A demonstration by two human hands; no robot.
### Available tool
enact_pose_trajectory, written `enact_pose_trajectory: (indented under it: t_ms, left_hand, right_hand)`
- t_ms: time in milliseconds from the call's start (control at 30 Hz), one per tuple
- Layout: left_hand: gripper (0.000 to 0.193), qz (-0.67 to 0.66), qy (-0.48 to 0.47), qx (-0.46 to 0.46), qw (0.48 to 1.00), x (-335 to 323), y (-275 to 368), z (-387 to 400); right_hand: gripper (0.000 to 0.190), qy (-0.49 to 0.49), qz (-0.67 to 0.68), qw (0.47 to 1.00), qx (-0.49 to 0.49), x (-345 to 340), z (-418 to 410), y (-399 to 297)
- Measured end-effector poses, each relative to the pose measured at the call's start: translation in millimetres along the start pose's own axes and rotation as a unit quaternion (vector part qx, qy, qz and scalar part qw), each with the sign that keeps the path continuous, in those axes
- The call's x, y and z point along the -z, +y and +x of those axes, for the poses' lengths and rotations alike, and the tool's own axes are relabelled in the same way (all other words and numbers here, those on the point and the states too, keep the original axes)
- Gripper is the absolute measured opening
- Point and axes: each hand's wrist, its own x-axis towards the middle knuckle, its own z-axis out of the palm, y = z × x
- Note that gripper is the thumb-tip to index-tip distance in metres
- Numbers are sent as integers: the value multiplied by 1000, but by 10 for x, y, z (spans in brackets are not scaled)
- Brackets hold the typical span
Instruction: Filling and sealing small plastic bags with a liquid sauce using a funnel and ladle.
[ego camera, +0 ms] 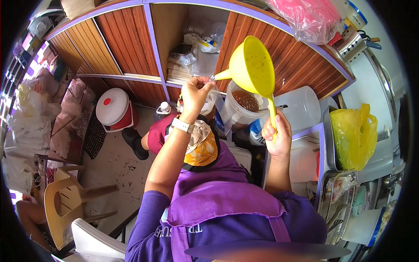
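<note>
A yellow plastic funnel (236, 70) with a long handle is tipped on its side, its spout pointing left and its wide mouth facing right. Small specks cling to the inside of the mouth. My right hand (278, 134) grips the handle from below. At the spout's tip, my left hand (195, 96) pinches a small clear, shiny piece (212, 78) between thumb and fingertips; what it is cannot be made out. Below the funnel stands a translucent plastic bucket (230, 109) holding brown liquid (245, 101) with pale bits on it.
A clear plastic container (298, 108) lies right of the bucket. A yellow plastic bag (353, 137) sits in a metal tray at right. Ahead are wooden cabinets (127, 42) with one open compartment. A red cooler with a white lid (112, 106) and a beige plastic chair (63, 206) stand left.
</note>
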Motion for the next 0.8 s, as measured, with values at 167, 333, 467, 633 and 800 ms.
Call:
enact_pose_trajectory:
  t_ms: [167,333,467,633,800]
  left_hand:
    - [16,31,-2,-27,999,-1,-33,6]
    - [15,70,2,-51,996,-21,-42,-7]
    - [17,-17,9,-21,1000,-34,-60,-10]
    - [21,-72,16,-21,997,-21,-55,-41]
    - [25,-72,16,-32,997,-38,-29,-71]
  right_hand:
    - [35,-8,-6,1000,-2,-5,1,-5]
    - [35,-43,27,999,-4,23,8,-19]
    - [35,-16,35,999,11,8,11,-33]
    - [35,-23,20,999,30,7,21,-53]
    - [35,-34,23,999,20,-26,5,-44]
